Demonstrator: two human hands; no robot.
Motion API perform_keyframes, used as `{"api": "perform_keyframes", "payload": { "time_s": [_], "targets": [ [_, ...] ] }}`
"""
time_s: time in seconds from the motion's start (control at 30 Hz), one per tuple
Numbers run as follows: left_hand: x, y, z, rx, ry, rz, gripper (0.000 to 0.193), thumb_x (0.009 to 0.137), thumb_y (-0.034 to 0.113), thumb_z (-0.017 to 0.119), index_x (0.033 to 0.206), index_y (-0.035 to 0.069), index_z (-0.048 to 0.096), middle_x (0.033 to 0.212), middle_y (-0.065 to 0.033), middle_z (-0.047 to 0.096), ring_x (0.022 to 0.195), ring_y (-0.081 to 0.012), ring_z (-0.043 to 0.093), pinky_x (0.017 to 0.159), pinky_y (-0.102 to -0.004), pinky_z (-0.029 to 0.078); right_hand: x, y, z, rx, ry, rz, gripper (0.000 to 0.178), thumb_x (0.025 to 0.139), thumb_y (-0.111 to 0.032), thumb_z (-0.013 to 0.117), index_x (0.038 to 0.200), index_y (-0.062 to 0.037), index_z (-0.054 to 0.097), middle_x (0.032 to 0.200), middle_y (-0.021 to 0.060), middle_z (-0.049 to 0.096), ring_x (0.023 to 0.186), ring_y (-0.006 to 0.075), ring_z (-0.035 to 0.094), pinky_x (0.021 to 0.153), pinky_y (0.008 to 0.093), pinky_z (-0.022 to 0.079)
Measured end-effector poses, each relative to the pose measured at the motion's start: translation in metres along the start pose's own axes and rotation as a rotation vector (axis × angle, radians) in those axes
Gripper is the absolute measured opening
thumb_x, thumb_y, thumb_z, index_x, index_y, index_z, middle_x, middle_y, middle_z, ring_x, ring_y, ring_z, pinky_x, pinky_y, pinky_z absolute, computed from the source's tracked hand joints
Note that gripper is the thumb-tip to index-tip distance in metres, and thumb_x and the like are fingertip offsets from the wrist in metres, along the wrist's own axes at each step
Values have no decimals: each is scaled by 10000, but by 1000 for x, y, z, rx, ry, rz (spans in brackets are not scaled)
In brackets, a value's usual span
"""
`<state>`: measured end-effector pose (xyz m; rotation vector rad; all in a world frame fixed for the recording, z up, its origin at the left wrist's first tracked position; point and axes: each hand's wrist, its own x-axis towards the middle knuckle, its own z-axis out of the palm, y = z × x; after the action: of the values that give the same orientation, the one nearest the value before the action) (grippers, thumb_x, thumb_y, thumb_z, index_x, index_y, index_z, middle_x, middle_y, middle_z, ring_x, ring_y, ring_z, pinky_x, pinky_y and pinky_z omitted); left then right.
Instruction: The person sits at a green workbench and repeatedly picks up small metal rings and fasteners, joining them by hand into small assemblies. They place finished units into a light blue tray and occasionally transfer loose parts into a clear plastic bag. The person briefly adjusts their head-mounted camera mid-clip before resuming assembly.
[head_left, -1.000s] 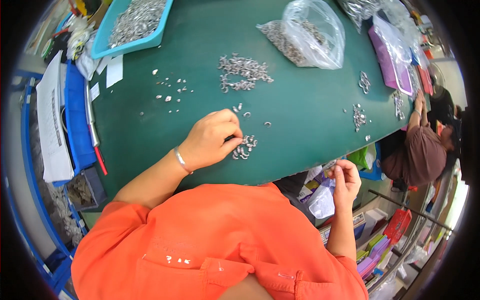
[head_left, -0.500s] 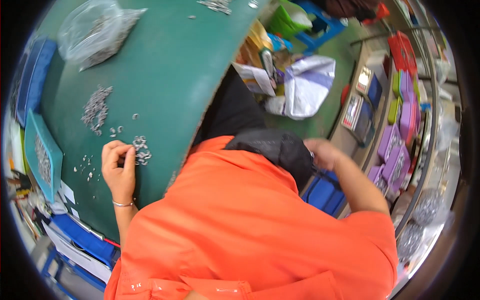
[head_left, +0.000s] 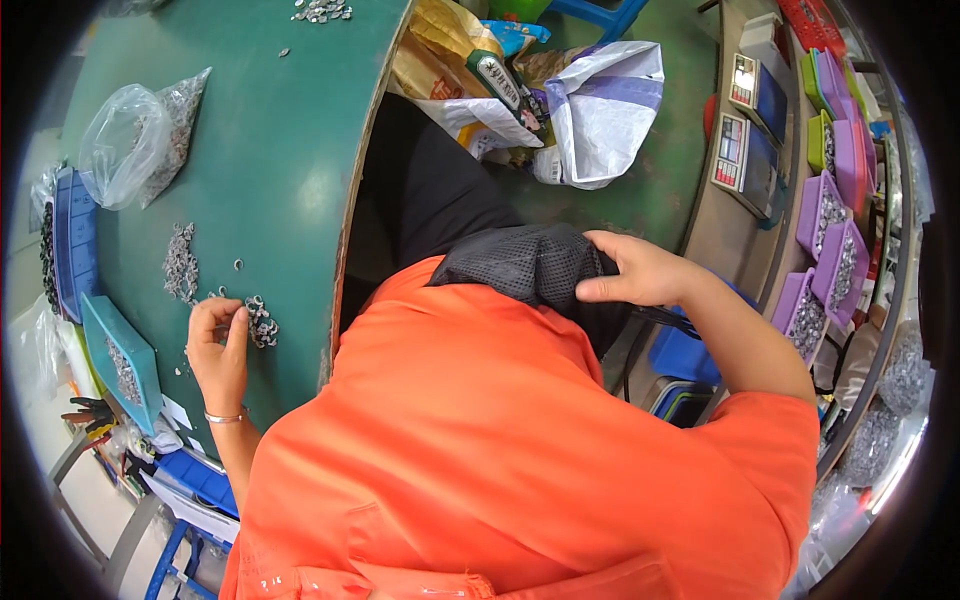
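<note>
My left hand, a bangle at its wrist, rests over the green table with its fingers curled and the thumb close to them. Whatever may be between the fingertips is too small to make out. Right beside the thumb lies a small cluster of grey metal pieces. A larger pile of similar pieces is just beyond the hand, and one single piece lies apart. At my lap, my right hand grips the end of a black mesh pouch between thumb and fingers.
On the table are a clear plastic bag of pieces and a teal tray. A blue bin stands at its left edge. White sacks sit on the floor; scales and purple trays line the right-hand shelf.
The view has shifted, so the table and its contents sit further left. My right hand now shows more fully on the pouch, thumb apart from fingers. My left hand stays beside the cluster.
</note>
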<state>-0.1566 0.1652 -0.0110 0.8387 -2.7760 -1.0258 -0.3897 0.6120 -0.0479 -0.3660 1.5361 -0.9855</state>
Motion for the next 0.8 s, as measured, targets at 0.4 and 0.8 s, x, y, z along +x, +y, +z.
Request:
{"api": "perform_keyframes", "payload": {
  "time_s": [0.4, 0.8],
  "targets": [
    [63, 180, 148, -21, -671, 836, 738, 735, 196, 803, 1356, -6, 459, 1246, -215, 563, 1186, -378, 527, 1011, -413, 446, -3, -23, 14, -425, 151, 217, 608, 751, -168, 741, 1259, 33, 474, 1112, 204, 622, 1045, 298, 613, 895, 378, 480],
    [67, 180, 217, -232, -1179, 495, 806, 709, 352, 825, 1343, -13, 485, 1242, -210, 586, 1164, -311, 571, 1015, -361, 437, -2, -22, 12, -414, 144, 200, 583, 717, -188, 727, 1200, 40, 495, 1067, 220, 629, 1012, 327, 627, 867, 387, 496]
  ]
}}
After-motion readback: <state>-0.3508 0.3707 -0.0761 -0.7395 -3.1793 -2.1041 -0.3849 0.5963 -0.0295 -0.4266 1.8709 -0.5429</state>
